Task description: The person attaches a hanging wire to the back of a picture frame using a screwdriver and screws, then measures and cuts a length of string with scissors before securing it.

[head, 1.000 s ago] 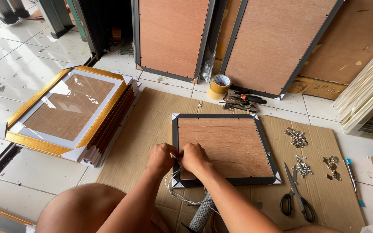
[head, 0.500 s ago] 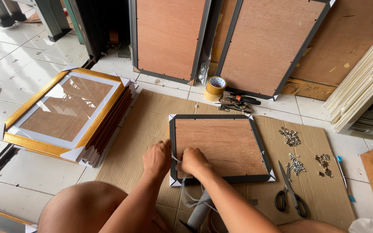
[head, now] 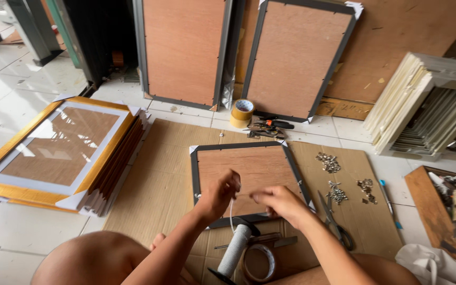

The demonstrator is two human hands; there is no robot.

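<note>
In the head view, the left hand [head: 218, 196] and right hand [head: 276, 203] are each pinching thin white cord [head: 231, 214] in a narrow grip. Just behind both grips is lying a dark-edged frame [head: 249, 166], brown backing up; the cord spool [head: 234, 250] is sitting below them.

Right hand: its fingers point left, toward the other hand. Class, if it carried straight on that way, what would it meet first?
Probably the white string rising from the spool, then the left hand. The right hand hovers above the dark frame; depth is unclear.
</note>
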